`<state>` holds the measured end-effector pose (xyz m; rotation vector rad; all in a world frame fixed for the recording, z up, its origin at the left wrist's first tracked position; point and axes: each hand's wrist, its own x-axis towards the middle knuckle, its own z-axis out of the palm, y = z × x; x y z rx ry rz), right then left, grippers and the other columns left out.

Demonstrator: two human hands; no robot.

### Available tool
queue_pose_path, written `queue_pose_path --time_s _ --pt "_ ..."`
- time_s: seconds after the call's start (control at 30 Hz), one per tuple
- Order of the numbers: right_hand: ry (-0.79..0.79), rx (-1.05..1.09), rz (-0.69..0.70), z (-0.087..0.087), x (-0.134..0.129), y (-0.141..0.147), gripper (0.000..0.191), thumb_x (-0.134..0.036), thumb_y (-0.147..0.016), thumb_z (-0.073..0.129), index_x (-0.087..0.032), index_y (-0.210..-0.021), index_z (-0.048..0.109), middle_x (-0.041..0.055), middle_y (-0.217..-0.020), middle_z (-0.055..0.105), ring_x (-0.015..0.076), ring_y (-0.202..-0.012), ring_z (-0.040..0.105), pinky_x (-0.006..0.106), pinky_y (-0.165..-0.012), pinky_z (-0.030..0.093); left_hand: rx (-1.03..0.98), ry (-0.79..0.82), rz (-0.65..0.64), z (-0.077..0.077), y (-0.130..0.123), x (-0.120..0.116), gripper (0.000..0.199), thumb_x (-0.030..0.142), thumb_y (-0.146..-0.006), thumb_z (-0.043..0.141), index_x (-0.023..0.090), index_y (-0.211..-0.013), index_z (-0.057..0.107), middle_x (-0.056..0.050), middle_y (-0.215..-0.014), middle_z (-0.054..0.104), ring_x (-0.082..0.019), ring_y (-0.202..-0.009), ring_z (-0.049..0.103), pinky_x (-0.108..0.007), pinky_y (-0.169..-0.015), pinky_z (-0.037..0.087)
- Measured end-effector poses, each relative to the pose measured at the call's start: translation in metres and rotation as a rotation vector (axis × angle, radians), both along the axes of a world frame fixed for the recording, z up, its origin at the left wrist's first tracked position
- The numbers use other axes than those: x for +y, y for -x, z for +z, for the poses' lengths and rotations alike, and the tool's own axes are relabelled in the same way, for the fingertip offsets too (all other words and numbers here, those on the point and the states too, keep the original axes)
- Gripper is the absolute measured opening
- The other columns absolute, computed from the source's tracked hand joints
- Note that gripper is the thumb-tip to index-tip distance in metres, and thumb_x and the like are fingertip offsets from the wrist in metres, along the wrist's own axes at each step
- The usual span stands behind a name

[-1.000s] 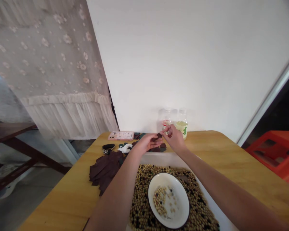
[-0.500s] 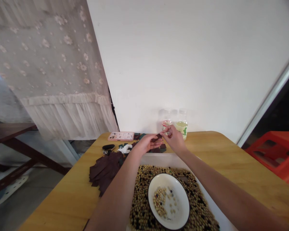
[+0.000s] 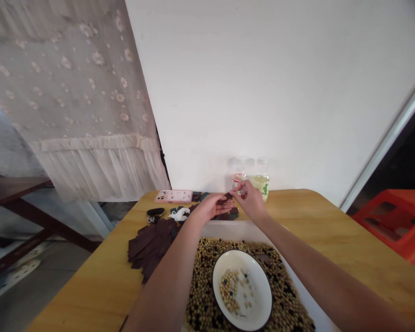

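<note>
Two bare forearms reach up from the bottom of the view toward a small, flat, dark brown scrap [image 3: 225,198], held in the air just beyond the far edge of a white rectangular tray [image 3: 228,228]. The right hand [image 3: 249,201] is nearly closed, its thumb and forefinger pinching the scrap's right end. The left hand [image 3: 210,207] is loosely open, palm up and fingers extended, with its fingertips touching the scrap's other end; whether it grips the scrap cannot be told. The tray holds a dense layer of tan soybeans mixed with black beans [image 3: 200,295]. A round white bowl with a dark rim [image 3: 259,281] sits on them, with a small cluster of the same beans [image 3: 228,290] inside. The tray stands on a honey-coloured wooden table [image 3: 332,230]. Left of the hands lies a heap of similar dark brown cut pieces [image 3: 152,244], beside a crumpled white scrap [image 3: 180,213] and a small black object [image 3: 155,211]. Farther back are a phone in a pink case [image 3: 173,196] and two clear plastic bottles [image 3: 251,182], one holding pale yellow liquid. A white wall [image 3: 263,92] rises behind, a floral lace curtain [image 3: 72,92] hangs to the left, and a red plastic crate [image 3: 394,221] stands to the right.
</note>
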<state>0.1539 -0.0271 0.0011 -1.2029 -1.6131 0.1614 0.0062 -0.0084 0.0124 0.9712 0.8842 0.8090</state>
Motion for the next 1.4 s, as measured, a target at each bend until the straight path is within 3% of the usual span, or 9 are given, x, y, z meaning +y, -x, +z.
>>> queue_pose_path --time_s 1.4 --pt "0.015 0.025 0.008 0.0016 0.0002 0.0001 0.019 -0.034 -0.072 0.053 -0.022 -0.086 0.046 0.0002 -0.076 0.064 0.0110 -0.046 0.047 0.026 -0.049 0.039 0.003 0.005 0.004 0.0026 0.0000 -0.0026 0.009 0.012 -0.074 0.047 0.014 -0.074 0.057 -0.006 -0.071 0.068 -0.013 -0.060 0.064 -0.026 -0.069 0.050"
